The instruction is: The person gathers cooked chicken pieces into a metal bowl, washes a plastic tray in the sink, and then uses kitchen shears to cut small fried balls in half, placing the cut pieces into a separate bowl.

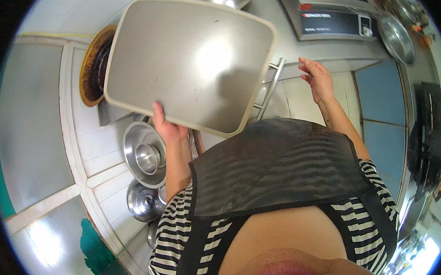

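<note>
A large rectangular grey board with a pale rim (183, 69) is raised in front of me and hides much of what lies behind it. My left hand (169, 128) grips its lower edge, with the thumb on the flat face. To the right of the board my right hand (316, 79) is lifted with its fingers loosely curled apart, and nothing shows in it. Between that hand and the board's right edge is a metal bar handle (273, 89).
A brown-rimmed round vessel (91, 67) stands behind the board's left edge. Steel bowls (129, 146) and a steel lid (141, 201) are at lower left. A steel-cased appliance (334, 23) and a metal bowl (396, 38) rest on the counter (318, 50) at upper right.
</note>
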The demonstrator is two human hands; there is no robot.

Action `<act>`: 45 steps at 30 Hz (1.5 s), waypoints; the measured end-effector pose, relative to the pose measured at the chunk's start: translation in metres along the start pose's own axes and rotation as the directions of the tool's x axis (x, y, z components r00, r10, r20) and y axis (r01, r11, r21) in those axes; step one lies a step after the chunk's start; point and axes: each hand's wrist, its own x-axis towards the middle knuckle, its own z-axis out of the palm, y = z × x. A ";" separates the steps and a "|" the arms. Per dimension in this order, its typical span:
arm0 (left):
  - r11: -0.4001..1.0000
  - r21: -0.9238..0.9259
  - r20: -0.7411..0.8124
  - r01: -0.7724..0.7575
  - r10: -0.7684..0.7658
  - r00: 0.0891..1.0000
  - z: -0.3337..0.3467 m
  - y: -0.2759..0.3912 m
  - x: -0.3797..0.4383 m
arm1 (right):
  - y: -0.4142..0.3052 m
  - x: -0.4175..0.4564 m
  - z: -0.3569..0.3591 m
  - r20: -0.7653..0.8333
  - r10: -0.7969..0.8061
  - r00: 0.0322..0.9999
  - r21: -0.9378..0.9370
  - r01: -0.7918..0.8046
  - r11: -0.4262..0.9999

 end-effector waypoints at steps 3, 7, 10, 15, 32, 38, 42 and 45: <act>0.991 -0.002 0.128 0.132 -0.131 0.983 0.037 -0.053 0.023 | -0.003 -0.002 -0.032 -0.033 -0.066 0.997 0.085 0.069 0.994; 0.967 0.094 0.263 0.236 -0.253 0.931 0.078 -0.098 0.055 | -0.010 -0.007 -0.079 -0.043 -0.072 0.996 0.213 0.080 0.974; 0.930 0.107 0.355 0.352 -0.366 0.860 0.111 -0.107 0.089 | -0.030 -0.021 -0.081 -0.108 -0.101 0.989 0.263 0.126 0.957; 0.870 0.198 0.459 0.451 -0.489 0.741 0.147 -0.143 0.140 | -0.039 -0.027 -0.077 -0.261 -0.155 0.953 0.284 0.230 0.931; 0.601 0.412 0.684 0.685 -0.700 0.203 0.226 -0.245 0.166 | 0.002 -0.059 -0.048 -0.710 -0.050 0.702 0.424 0.483 0.766; 0.505 0.476 0.690 0.720 -0.722 0.050 0.251 -0.293 0.154 | -0.004 -0.068 -0.031 -0.805 0.013 0.593 0.426 0.563 0.708; 0.459 0.558 0.695 0.691 -0.714 -0.086 0.269 -0.315 0.125 | 0.043 -0.068 -0.068 -0.610 -0.229 0.759 0.511 0.597 0.619; 0.465 0.594 0.697 0.656 -0.705 -0.132 0.291 -0.331 0.092 | 0.039 -0.084 -0.085 -0.610 -0.347 0.712 0.430 0.665 0.611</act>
